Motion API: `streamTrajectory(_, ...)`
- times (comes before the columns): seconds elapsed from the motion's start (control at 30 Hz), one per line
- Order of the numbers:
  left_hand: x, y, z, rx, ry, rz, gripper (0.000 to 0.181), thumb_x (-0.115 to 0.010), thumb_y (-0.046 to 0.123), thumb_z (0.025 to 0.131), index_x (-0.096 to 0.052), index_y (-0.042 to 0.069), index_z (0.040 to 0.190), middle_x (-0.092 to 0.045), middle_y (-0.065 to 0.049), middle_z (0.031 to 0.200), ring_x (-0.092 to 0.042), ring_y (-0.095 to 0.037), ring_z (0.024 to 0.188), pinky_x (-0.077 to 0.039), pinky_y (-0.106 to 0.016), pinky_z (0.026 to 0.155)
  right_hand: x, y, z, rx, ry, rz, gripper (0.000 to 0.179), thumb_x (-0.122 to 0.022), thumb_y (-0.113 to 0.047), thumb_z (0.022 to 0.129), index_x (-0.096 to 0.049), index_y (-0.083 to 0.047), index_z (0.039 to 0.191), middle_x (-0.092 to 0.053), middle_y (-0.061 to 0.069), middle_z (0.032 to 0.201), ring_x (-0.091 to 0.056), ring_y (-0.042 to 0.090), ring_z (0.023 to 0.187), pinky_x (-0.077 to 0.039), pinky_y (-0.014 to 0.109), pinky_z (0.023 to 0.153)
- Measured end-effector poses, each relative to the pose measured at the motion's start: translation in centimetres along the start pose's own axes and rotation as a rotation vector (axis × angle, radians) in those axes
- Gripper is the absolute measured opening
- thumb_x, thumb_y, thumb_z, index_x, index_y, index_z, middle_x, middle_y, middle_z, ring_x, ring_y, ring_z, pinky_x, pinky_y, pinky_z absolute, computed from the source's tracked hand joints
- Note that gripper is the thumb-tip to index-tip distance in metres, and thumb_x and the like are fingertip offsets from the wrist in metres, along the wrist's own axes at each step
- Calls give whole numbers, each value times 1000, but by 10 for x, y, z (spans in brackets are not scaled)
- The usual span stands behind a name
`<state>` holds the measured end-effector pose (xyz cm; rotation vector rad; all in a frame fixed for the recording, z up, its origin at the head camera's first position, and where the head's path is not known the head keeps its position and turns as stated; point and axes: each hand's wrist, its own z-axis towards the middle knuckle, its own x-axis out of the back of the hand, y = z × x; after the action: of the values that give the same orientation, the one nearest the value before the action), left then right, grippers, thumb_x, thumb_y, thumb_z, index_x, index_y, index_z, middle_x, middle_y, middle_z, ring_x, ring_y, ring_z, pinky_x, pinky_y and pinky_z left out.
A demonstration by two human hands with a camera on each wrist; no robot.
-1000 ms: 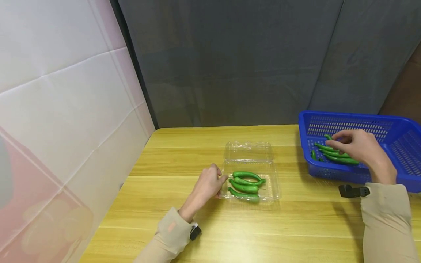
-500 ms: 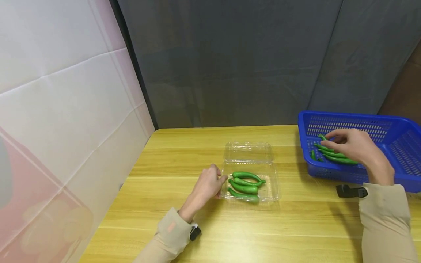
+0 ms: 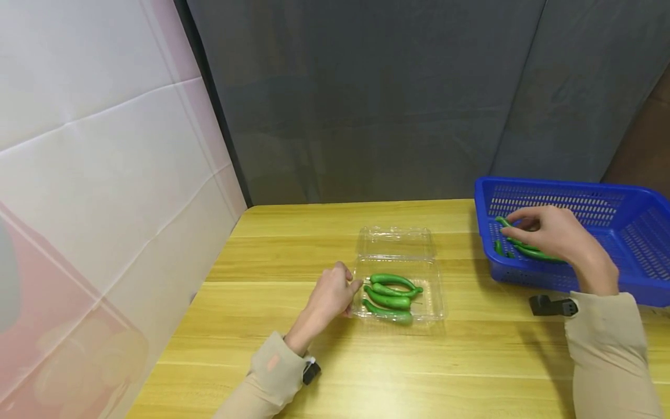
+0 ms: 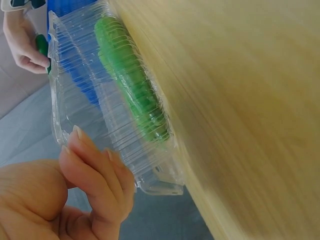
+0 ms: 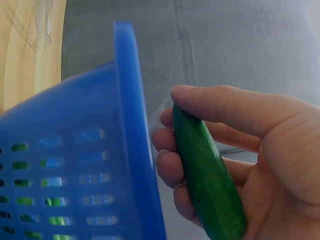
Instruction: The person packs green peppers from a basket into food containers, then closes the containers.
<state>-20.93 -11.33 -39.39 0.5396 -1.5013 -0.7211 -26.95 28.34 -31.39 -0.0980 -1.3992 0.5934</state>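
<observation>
My right hand [image 3: 557,233] holds a green chili pepper [image 5: 207,175] between thumb and fingers, over the left part of a blue plastic basket [image 3: 562,284]. Several more green peppers [image 3: 539,254] lie in the basket, partly hidden by the hand. On the table, my left hand [image 3: 331,292] grips the left edge of an open clear plastic clamshell box [image 3: 431,297]. Several green peppers [image 3: 389,299] lie side by side in its base. The left wrist view shows the fingers [image 4: 95,175] at the box's side wall, with a pepper [image 4: 127,75] visible through the plastic.
The box's clear lid [image 3: 396,241] is folded back, away from me. A wooden table [image 3: 293,244] lies beneath everything. A dark grey partition [image 3: 366,105] rises behind it, and a pale printed panel [image 3: 104,174] stands at the left.
My right hand has moved a little to the left within the basket, with the pepper in its fingers. The left hand and the box have stayed put.
</observation>
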Motion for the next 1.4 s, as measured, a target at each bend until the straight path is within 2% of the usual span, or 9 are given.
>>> streamTrajectory(0.3,0,0,0,5,-1,-2,23,-63,9,100,-55,-11,108,-59,-8,61,-57,-13,39,-57,-31,40,-3,-12,1,29,1,-3,42,-71,-32,96,-71,4,117,-73,18,97,-68,34,88,-56,56,78)
streamTrajectory(0.63,-2,-1,1,-5,8,7,22,-64,8,99,-55,-12,106,-58,-7,60,-57,-12,39,-54,-25,36,-8,-21,4,65,-11,3,41,-69,-31,97,-69,3,120,-72,18,101,-68,34,91,-56,58,81)
streamTrajectory(1.0,-2,0,2,-12,6,10,23,-64,8,99,-55,-12,106,-58,-7,60,-57,-13,39,-55,-28,38,-10,-29,4,86,0,-6,38,-69,-29,97,-71,2,118,-72,13,98,-67,29,89,-56,50,77)
streamTrajectory(1.4,0,1,2,-6,0,7,23,-63,7,100,-55,-12,107,-58,-7,59,-56,-12,38,-57,-32,40,-11,-35,4,101,-20,9,36,-68,-26,98,-69,3,119,-72,13,99,-67,27,89,-57,49,76)
